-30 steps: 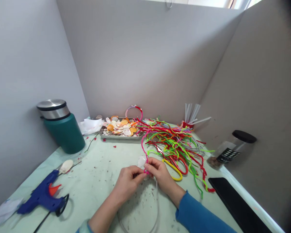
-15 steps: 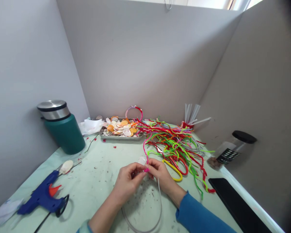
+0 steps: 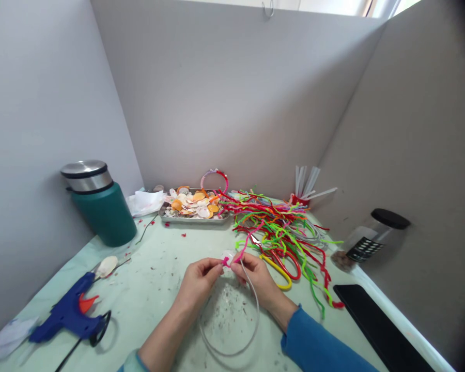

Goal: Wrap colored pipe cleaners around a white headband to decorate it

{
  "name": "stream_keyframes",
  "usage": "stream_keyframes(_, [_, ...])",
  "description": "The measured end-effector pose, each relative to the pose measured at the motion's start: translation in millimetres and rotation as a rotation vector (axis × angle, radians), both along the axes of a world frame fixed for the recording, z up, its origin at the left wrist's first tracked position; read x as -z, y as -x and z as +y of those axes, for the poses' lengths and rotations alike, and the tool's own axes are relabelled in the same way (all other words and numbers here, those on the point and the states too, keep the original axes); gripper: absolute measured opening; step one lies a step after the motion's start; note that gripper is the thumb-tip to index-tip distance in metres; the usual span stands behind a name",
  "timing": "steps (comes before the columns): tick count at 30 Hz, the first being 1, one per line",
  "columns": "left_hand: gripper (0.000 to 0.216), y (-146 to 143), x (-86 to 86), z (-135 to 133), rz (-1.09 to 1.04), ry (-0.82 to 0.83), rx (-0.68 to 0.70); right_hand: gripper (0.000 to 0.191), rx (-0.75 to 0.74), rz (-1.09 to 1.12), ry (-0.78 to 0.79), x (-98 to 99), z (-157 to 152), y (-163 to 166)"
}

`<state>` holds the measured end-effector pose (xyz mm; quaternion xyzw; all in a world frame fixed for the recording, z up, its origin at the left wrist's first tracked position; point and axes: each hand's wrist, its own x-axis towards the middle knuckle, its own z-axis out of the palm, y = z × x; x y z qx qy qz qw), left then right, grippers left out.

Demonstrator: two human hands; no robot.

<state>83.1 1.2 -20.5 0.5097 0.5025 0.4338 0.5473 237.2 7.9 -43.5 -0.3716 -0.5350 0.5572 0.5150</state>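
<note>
My left hand (image 3: 197, 281) and my right hand (image 3: 256, 274) meet over the table's middle, fingers pinched. Between them they hold the top of a thin grey hoop (image 3: 251, 330), a small white shell (image 3: 228, 256) and a pink pipe cleaner (image 3: 248, 240). The pink pipe cleaner is wound at the pinch point and runs up and right toward the pile of coloured pipe cleaners (image 3: 282, 222). The hoop's lower arc rests on the table toward me.
A blue glue gun (image 3: 67, 312) lies at front left, a green flask (image 3: 98, 204) behind it. A metal tray of shells (image 3: 194, 206) sits at the back. Yellow-and-red scissors (image 3: 281, 266) lie by my right hand. A black flat slab (image 3: 375, 325) and a jar (image 3: 372, 235) are at right.
The pink pipe cleaner's free length swung from upright-left to the right. The hoop turned and shifted between my fingers; both hands stayed in place.
</note>
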Motion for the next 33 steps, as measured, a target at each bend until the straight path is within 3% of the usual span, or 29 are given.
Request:
stream_keyframes(6, [0.033, -1, 3.4, 0, -0.008, 0.093, 0.014, 0.017, 0.016, -0.027, -0.028, -1.2, -1, -1])
stream_keyframes(17, [0.025, 0, 16.7, 0, 0.403, -0.217, 0.141, 0.013, 0.040, -0.138, -0.092, 4.7, 3, 1])
stream_keyframes(26, [0.025, -3, 10.9, -3, 0.398, -0.248, 0.164, 0.019, -0.013, -0.059, 0.000, 3.5, 1, 0])
stream_keyframes(33, [0.022, -4, 2.9, -8, 0.424, -0.310, 0.223, 0.024, 0.037, -0.012, 0.044, 4.2, 1, 0])
